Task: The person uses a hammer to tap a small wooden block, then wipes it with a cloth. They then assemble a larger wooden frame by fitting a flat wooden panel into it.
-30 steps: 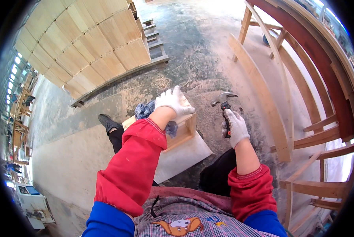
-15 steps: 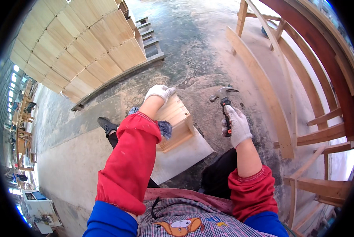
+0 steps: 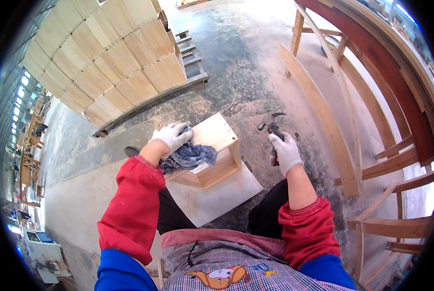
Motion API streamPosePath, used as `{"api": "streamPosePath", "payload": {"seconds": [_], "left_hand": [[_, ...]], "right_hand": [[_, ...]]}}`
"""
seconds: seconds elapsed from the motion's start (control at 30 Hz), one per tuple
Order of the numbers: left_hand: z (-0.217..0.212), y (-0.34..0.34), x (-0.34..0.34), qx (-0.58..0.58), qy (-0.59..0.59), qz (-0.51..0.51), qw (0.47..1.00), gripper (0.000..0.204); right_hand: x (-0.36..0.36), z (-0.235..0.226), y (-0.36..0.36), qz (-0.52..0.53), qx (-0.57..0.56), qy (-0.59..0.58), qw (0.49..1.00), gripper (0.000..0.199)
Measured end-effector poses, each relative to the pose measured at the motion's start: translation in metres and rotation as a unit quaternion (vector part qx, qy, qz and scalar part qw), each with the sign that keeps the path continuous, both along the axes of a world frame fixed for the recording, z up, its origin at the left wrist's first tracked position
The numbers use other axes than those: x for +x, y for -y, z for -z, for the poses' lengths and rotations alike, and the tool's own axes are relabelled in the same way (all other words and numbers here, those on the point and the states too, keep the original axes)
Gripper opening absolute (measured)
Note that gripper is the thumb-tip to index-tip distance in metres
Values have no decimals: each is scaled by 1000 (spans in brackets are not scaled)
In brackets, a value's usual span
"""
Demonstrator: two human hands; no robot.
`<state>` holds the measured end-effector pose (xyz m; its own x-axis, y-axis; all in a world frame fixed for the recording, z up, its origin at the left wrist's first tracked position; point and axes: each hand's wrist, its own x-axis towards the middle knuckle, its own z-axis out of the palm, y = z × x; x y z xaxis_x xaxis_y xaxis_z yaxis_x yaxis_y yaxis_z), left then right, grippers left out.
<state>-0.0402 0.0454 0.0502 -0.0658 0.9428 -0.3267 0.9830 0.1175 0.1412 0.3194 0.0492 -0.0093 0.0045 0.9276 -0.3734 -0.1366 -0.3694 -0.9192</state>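
A light wooden box [image 3: 216, 133], open on the side facing me, rests on a pale flat sheet [image 3: 217, 202] between my legs. Over its left side lies a crumpled dark blue-grey rag [image 3: 192, 156]. My left hand [image 3: 172, 137], in a white glove, is closed on the rag's upper part; its fingertips are partly hidden in the folds. To the right of the box, my gloved right hand [image 3: 286, 151] grips a claw hammer [image 3: 274, 128] by its black and orange handle. The hammer head points away from me and is clear of the box.
Stacked wooden boxes [image 3: 105, 63] stand on a pallet [image 3: 192, 65] at the far left. On the right, a long board [image 3: 318, 116] leans beside a wooden frame [image 3: 406, 225]. A white cabinet-like unit [image 3: 47, 250] stands at the lower left.
My left hand has left the box's far top edge, moved left and nearer, and taken hold of the rag. More of the box's top shows. The hammer, still in my right hand, has tilted slightly.
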Motion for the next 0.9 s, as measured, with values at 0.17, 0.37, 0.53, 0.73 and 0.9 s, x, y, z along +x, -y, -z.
{"api": "streamPosePath", "payload": {"seconds": [0.17, 0.37, 0.53, 0.73, 0.9], "left_hand": [[45, 39, -1, 147, 88, -107, 979, 56], [45, 63, 16, 178, 42, -129, 975, 48], [39, 61, 16, 175, -10, -143, 974, 48], [33, 58, 31, 156, -37, -175, 971, 48], [43, 66, 13, 214, 16, -171, 962, 42]], "right_hand": [[-18, 11, 14, -41, 125, 30, 991, 28], [-42, -25, 50, -52, 102, -146, 983, 23], [-50, -13, 100, -84, 14, -219, 972, 26], [-72, 3, 149, -164, -105, -43, 980, 24], [-98, 36, 128, -137, -275, -121, 944, 17]]}}
